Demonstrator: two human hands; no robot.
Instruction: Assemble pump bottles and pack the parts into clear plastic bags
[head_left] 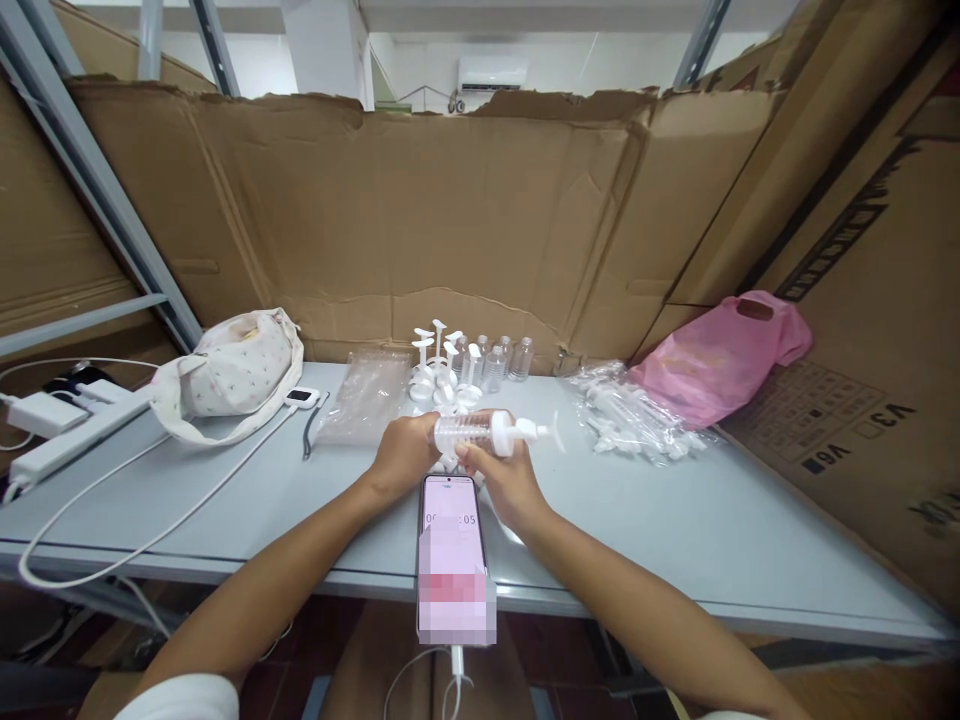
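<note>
Pink-lit rectangular phone w/ white cable point(451, 500) up front, digits on screen, and just past its top end, here's the action: clear ribbed cylindrical plastic bottle point(466, 433) w/ white plastic pump top point(521, 430), held on its side, long axis approx. left-to-right, base L, pump pointing R! L hand point(407, 450) curls round the base end; R hand point(514, 480) pinches the collar end, thumb nearside. Behind: white plastic pump heads point(422, 383), clear plastic bottles point(494, 370) upright on the pale grey worktop point(675, 520).
</note>
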